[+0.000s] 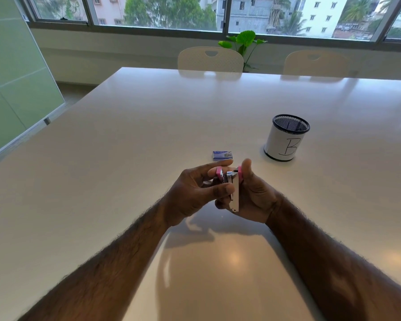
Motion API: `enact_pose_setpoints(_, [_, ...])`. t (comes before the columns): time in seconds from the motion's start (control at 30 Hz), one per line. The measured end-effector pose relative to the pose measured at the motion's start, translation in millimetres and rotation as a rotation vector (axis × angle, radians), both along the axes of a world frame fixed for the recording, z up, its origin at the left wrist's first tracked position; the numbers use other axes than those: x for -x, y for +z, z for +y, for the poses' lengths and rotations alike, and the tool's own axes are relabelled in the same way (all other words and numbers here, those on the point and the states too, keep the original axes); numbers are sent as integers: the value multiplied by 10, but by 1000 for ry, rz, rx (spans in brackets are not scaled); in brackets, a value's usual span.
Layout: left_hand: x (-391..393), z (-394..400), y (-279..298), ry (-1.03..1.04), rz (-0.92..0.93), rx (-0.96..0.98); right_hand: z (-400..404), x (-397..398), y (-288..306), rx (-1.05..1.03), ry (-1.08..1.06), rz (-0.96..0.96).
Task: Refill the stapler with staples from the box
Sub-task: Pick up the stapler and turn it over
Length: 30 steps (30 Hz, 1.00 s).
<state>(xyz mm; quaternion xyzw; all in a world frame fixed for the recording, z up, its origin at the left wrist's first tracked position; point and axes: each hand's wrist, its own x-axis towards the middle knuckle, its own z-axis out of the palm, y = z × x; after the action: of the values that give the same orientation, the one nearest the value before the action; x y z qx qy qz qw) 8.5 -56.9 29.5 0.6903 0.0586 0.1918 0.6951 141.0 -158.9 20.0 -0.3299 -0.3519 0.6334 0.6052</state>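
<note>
While my right hand (252, 195) gripped the small pink-and-metal stapler (233, 186) above the white table (125, 147), my left hand (195, 193) pinched its opened pink end; the small blue staple box (222, 155) sat just beyond.

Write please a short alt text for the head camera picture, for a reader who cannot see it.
Two bare hands, left hand and right hand, hold a pink stapler opened above a white table. Behind them lies a small blue staple box; to the right stands a mesh pen cup marked "B".
</note>
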Motion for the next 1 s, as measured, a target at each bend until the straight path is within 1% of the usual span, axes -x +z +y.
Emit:
enact_pose_setpoints(0.17, [-14, 13, -47, 31, 1, -20, -32, -7, 16, 11, 39, -2])
enact_pose_setpoints(0.27, [-35, 15, -73, 105, 30, -96, -3, 26, 28, 108, -58, -12])
enact_pose_setpoints(0.33, [-55, 18, -93, 163, 36, -73, 15, 60, 28, 174, -141, -3])
enact_pose_setpoints(0.37, [-61, 23, -108, 181, 34, -57, 22, 86, 33, 187, -177, -28])
enact_pose_setpoints(0.43, [-70, 18, -128, 176, 6, 9, 48, 144, 43, 189, -256, -171])
enact_pose_setpoints(0.5, [-94, -9, -142, 212, -13, 114, 78, 222, 42, 186, -390, -418])
enact_pose_setpoints(0.57, [-139, -63, -147, 322, 11, 171, 99, 301, 34, 181, -556, -681])
enact_pose_setpoints(0.63, [-192, -133, -128, 435, 45, 150, 105, 352, 22, 147, -697, -923])
enact_pose_setpoints(0.7, [-227, -190, -110, 559, 79, 40, 111, 376, 29, 121, -793, -1136])
enact_pose_setpoints(0.73, [-241, -216, -112, 609, 87, -19, 111, 375, 33, 112, -836, -1210])
enact_pose_setpoints(0.8, [-250, -272, -97, 671, 114, -68, 110, 380, 38, 87, -902, -1250])
enact_pose_setpoints(0.9, [-283, -331, -93, 730, 160, -39, 137, 416, 39, 86, -922, -1195])
enact_pose_setpoints(1.0, [-309, -357, -94, 779, 166, -29, 168, 434, 24, 96, -944, -1191])
